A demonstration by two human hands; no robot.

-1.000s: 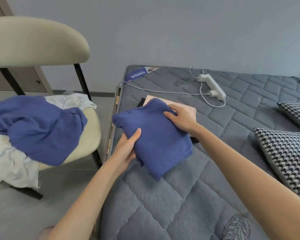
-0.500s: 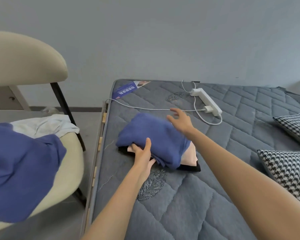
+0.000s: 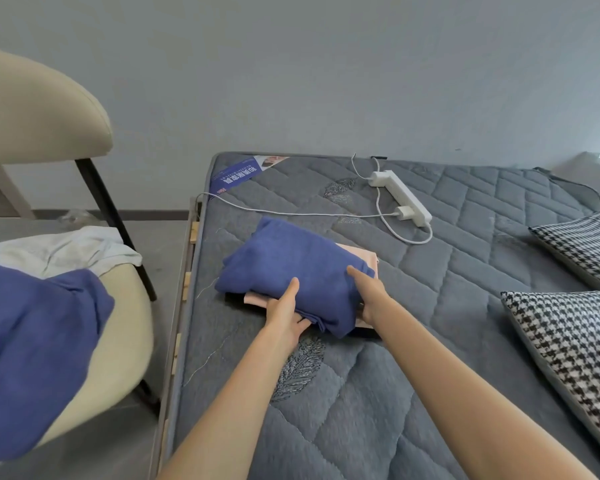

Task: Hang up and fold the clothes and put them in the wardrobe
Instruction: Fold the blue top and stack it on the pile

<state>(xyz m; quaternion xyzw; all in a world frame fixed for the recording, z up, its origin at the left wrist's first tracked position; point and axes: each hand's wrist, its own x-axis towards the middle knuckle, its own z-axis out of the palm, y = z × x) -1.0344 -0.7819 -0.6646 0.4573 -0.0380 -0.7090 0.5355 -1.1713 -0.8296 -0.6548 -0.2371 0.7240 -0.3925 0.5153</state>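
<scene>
Both of your hands are on a small pile of clothes at the left side of the grey quilted mattress [image 3: 430,323]. On top lies the folded blue sweater [image 3: 291,268], with a folded pink garment [image 3: 359,254] under it and a black garment [image 3: 232,296] at the bottom, only a sliver of it showing. Your left hand [image 3: 284,317] grips the near edge of the sweater: the thumb lies flat on top and the fingers [image 3: 302,322] curl in beneath the blue cloth. Your right hand [image 3: 369,294] holds the sweater's right edge, thumb over the top, the rest of its fingers tucked out of sight below, so you cannot tell how many layers they reach under.

Farther back on the mattress a white power strip [image 3: 400,197] lies with a charger plugged in and a white cable [image 3: 291,213] running left past the pile. Two houndstooth pillows [image 3: 575,344] sit at the right edge. Off the bed to the left stands a cream chair [image 3: 39,109], and on its seat lie a loose blue garment [image 3: 32,341] and a crumpled white garment [image 3: 63,251].
</scene>
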